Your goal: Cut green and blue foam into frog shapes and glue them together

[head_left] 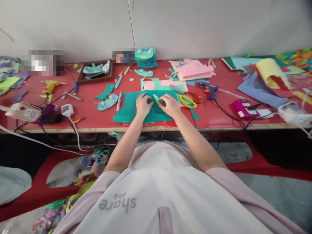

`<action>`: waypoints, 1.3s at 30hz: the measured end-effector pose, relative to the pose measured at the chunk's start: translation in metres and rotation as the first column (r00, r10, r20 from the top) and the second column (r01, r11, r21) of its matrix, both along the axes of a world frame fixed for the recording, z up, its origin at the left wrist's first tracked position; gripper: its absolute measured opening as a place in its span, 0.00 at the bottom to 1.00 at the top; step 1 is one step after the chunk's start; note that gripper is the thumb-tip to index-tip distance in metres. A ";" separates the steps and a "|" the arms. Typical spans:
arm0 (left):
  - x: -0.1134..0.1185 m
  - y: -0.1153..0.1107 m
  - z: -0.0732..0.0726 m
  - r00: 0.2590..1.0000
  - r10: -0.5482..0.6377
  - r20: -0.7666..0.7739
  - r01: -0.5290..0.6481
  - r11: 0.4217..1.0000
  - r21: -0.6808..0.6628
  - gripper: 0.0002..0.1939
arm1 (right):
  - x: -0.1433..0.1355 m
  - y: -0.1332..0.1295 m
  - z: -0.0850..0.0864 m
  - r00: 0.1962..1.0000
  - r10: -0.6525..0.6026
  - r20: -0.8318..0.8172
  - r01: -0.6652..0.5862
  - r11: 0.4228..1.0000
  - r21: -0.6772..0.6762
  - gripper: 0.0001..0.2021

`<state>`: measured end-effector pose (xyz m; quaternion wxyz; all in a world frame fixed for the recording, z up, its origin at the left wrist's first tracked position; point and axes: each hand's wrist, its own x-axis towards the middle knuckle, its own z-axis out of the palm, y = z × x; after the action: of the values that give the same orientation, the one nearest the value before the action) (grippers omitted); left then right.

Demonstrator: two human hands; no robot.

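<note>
A small light green felt piece point(156, 98) stands up between my two hands, over a dark teal felt sheet point(128, 104). My right hand point(170, 105) pinches its edge between thumb and fingers. The fingers of my left hand point(144, 104) are bent together right beside the piece; what they grip is hidden. To the right lie scissors point(187, 99) with yellow and orange handles, partly on a light green and pink felt sheet point(158, 85). A whitish pen point(119, 101) and a green frog-face cutout with purple spots point(108, 102) rest to the left.
At the back are a stack of frog faces point(146, 59), a brown tray point(95, 78) with pens, and pink felt point(195, 70). A blue glue gun point(209, 89) and purple power socket point(246, 109) are right. A yellow glue gun point(51, 86) and cables lie left.
</note>
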<state>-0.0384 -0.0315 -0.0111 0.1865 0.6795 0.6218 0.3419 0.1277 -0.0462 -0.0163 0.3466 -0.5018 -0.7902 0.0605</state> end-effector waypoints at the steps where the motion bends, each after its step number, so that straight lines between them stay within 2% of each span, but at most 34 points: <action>1: 0.000 0.000 0.001 1.000 -0.001 -0.003 0.001 1.000 -0.003 0.05 | 0.001 0.000 0.001 0.999 0.008 -0.034 -0.008 1.000 -0.006 0.11; 3: 0.000 -0.001 0.001 1.000 0.001 -0.007 -0.001 1.000 -0.004 0.05 | 0.002 0.001 0.002 0.986 0.009 -0.164 -0.010 1.000 -0.009 0.12; 5: -0.001 -0.001 0.002 1.000 0.002 -0.007 -0.002 1.000 -0.002 0.05 | 0.004 0.003 0.005 0.929 -0.025 -0.370 0.021 1.000 -0.014 0.13; 7: -0.001 -0.001 0.001 1.000 0.001 -0.004 -0.001 1.000 0.006 0.05 | 0.006 0.005 0.009 0.806 -0.068 -0.588 0.038 0.997 -0.064 0.15; 9: -0.001 0.000 0.000 1.000 0.001 0.000 -0.001 1.000 0.014 0.05 | 0.007 0.007 0.013 0.657 -0.096 -0.747 -0.011 0.990 -0.138 0.16; 11: -0.001 0.001 -0.002 1.000 0.004 0.007 -0.004 1.000 0.018 0.04 | 0.007 0.007 0.015 0.546 -0.098 -0.832 -0.101 0.978 -0.182 0.17; 13: -0.001 0.002 -0.003 1.000 0.009 0.027 -0.010 1.000 0.021 0.03 | 0.007 0.007 0.015 0.492 -0.095 -0.865 -0.188 0.959 -0.212 0.17; 15: -0.001 0.005 -0.005 0.998 0.014 0.062 -0.015 1.000 0.025 0.03 | 0.006 0.008 0.013 0.486 -0.118 -0.866 -0.249 0.931 -0.267 0.18; 20: -0.003 0.012 -0.007 0.976 0.021 0.218 -0.034 0.998 0.058 0.18 | 0.005 0.011 0.006 0.513 -0.231 -0.827 -0.262 0.875 -0.407 0.17; 25: -0.004 0.013 -0.004 0.945 0.068 0.319 -0.094 0.993 0.068 0.15 | 0.003 0.012 0.004 0.511 -0.255 -0.821 -0.281 0.853 -0.440 0.14; 30: -0.004 0.012 -0.003 0.903 0.130 0.410 -0.183 0.979 0.091 0.20 | 0.003 0.011 0.006 0.492 -0.265 -0.829 -0.279 0.854 -0.439 0.13; 32: -0.005 0.012 -0.002 0.902 0.142 0.408 -0.196 0.976 0.095 0.17 | 0.003 0.012 0.006 0.488 -0.278 -0.828 -0.261 0.858 -0.442 0.14; 35: -0.005 0.010 0.000 0.932 0.117 0.344 -0.153 0.985 0.081 0.08 | 0.004 0.013 0.004 0.502 -0.271 -0.821 -0.243 0.867 -0.435 0.15; 39: -0.005 0.007 0.002 0.936 0.106 0.335 -0.134 0.989 0.063 0.04 | 0.006 0.015 0.001 0.517 -0.248 -0.819 -0.137 0.921 -0.365 0.16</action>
<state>-0.0435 -0.0246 -0.0091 0.2381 0.5805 0.6070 0.4878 0.1339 -0.0310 -0.0149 0.5849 -0.4900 -0.4724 0.4412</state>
